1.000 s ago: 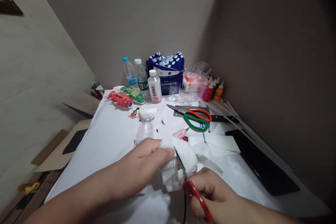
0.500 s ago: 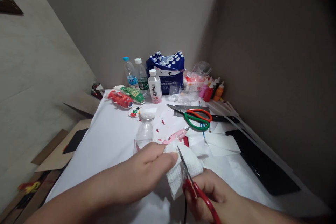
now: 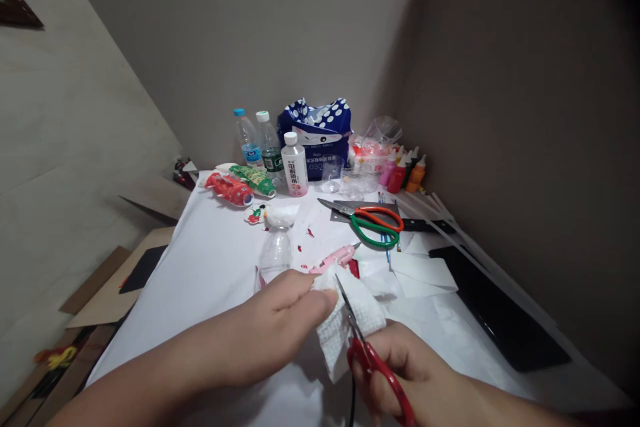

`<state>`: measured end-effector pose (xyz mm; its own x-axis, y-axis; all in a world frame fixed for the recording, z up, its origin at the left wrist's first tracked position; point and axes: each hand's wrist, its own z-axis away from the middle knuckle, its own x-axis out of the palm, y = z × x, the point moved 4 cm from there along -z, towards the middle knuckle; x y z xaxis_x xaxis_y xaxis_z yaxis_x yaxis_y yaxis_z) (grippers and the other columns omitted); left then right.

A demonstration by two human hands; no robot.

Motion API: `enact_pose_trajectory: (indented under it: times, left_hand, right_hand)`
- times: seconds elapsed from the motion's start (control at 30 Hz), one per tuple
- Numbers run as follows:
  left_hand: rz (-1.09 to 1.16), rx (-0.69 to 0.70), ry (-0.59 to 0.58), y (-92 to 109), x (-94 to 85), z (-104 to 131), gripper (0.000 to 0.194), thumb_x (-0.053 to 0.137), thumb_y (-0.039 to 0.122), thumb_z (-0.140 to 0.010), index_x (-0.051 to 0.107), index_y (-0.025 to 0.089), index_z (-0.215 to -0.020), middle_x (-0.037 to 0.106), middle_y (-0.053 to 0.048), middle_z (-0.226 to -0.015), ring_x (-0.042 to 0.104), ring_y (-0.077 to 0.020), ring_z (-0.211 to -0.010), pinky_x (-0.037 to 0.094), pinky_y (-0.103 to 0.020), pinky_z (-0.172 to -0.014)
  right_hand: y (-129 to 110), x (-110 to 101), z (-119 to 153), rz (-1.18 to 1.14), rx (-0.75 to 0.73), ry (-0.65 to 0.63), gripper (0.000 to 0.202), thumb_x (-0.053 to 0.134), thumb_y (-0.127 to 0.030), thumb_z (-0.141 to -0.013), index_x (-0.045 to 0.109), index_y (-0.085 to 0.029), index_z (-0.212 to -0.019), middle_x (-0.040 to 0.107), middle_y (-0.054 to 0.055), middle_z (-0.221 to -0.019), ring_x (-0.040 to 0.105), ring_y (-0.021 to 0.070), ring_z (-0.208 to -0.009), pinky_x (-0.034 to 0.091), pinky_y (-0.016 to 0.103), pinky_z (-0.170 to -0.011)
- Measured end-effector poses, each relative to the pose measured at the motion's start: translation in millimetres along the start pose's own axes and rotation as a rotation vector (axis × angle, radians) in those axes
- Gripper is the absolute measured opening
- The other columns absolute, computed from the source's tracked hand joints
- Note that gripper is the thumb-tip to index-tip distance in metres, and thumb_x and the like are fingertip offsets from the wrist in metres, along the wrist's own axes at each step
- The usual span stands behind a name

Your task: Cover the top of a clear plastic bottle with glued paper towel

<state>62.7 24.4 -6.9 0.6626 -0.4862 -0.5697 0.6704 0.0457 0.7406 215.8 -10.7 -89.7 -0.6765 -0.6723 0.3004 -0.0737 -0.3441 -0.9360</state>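
Observation:
A piece of white textured cloth or tissue is pinched by its left edge between the thumb and fingers of my left hand. My right hand grips red-handled scissors, whose blades lie over the white piece and point up and away. The blades look nearly closed. Just beyond my left hand stands a clear plastic bottle piece with white material on top. A pink glue gun lies behind the white piece, partly hidden by it.
Large scissors with orange and green handles lie across a knife. Farther back are bottles, a blue bag, paint bottles and red and green fish figures. A black tray lies right, beside white sheets.
The handles of the red scissors have drawn slightly closer together, and the blades have shifted a little to the left. My left hand holds nearly the same position.

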Motion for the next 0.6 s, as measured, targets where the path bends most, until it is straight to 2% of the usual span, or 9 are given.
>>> enact_pose_trajectory:
  times: [0.17,0.3,0.37,0.47,0.6]
  left_hand:
    - [0.004,0.002,0.007,-1.3,0.9,0.9,0.048,0.037,0.061,-0.087,0.06,0.019,-0.078,0.062,-0.005,-0.088,0.053,-0.0234,-0.087,0.041,-0.034,-0.079]
    - [0.066,0.02,-0.001,1.5,1.9,0.7,0.05,0.038,0.063,-0.087,0.058,0.018,-0.076,0.058,-0.003,-0.082,0.05,-0.0208,-0.081,0.042,-0.032,-0.075]
    - [0.121,0.084,-0.058,6.8,3.4,0.0,0.051,0.035,0.061,-0.09,0.055,0.018,-0.073,0.055,-0.002,-0.077,0.048,-0.0186,-0.078,0.041,-0.03,-0.073]
    - [0.216,0.189,-0.133,13.6,4.8,-1.0,0.048,0.031,0.055,-0.095,0.053,0.018,-0.073,0.052,0.0,-0.075,0.046,-0.0159,-0.076,0.041,-0.027,-0.074]
    - [0.243,0.187,-0.113,10.8,4.8,-2.2,0.046,0.034,0.054,-0.095,0.051,0.018,-0.073,0.049,0.001,-0.073,0.044,-0.0149,-0.074,0.04,-0.026,-0.072]
  right_hand:
    - [0.5,-0.4,-0.6,0.006,-0.018,0.019,0.063,0.065,-0.074,-0.066,0.048,-0.015,-0.054,0.041,-0.005,-0.05,0.033,0.0051,-0.048,0.024,0.02,-0.046]
    - [1.9,-2.0,-1.7,0.039,-0.038,0.051,0.054,0.067,-0.062,-0.073,0.047,-0.015,-0.053,0.042,-0.005,-0.049,0.035,0.0055,-0.048,0.027,0.019,-0.046]
    - [1.1,-2.0,-2.1,0.055,-0.051,0.058,0.053,0.066,-0.06,-0.075,0.046,-0.016,-0.054,0.043,-0.005,-0.05,0.036,0.006,-0.048,0.027,0.02,-0.047]
    - [-1.8,-0.1,-1.6,0.063,-0.049,0.055,0.057,0.064,-0.067,-0.072,0.045,-0.016,-0.054,0.04,-0.005,-0.05,0.034,0.006,-0.048,0.024,0.021,-0.046]
    - [-5.8,1.5,-0.7,0.078,-0.054,0.077,0.063,0.062,-0.074,-0.068,0.043,-0.016,-0.053,0.038,-0.005,-0.049,0.03,0.0053,-0.048,0.023,0.021,-0.045]
